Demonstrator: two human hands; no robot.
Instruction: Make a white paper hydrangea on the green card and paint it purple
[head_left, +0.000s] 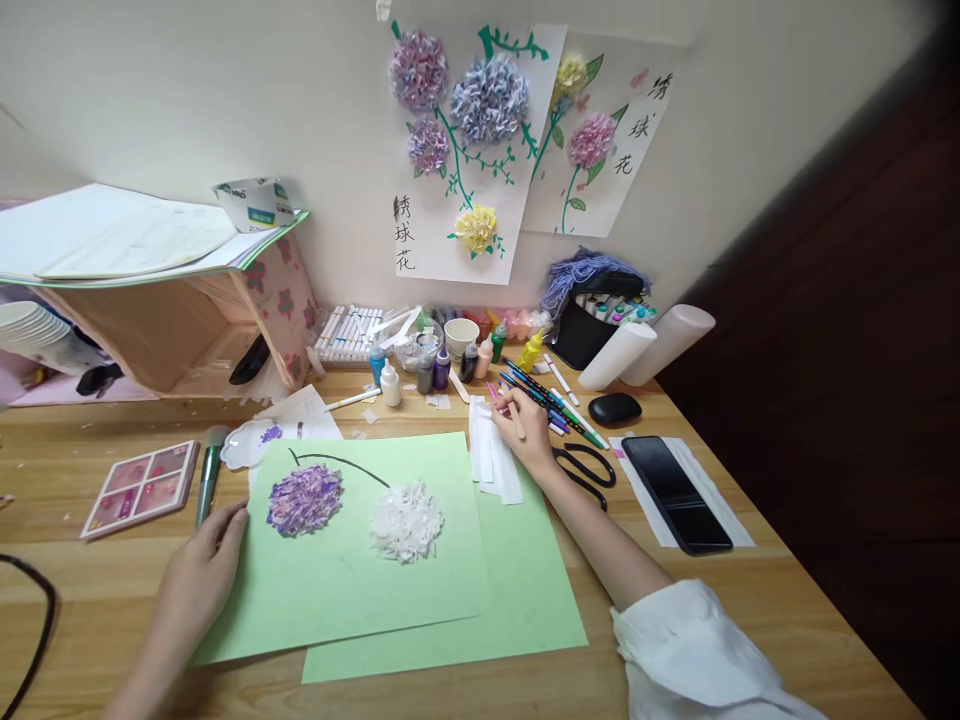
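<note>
My left hand (201, 568) is closed on the left edge of a green paper sheet (330, 590), thumb on top, other fingertips hidden. On that sheet are a purple paper-shred flower (305, 499), a white paper-shred flower (407, 522) and a dark curved stem line (341, 460) between them. A second green sheet (525, 600) lies under it. My right hand (525, 428), beyond the sheet's upper right corner, has its fingers closed round a flat wooden craft stick (517, 416). A pink tip shows by those fingers; whether it is held, I cannot tell. White paper strips (499, 475) lie beneath this hand.
Black-handled scissors (589, 468), several pens (555, 400) and a phone (679, 495) lie right. Paint bottles (442, 372) and a paper cup (461, 333) stand behind. A makeup palette (140, 488), brush (210, 475) and paint palette (251, 445) are left. Flower pictures (465, 180) hang on the wall.
</note>
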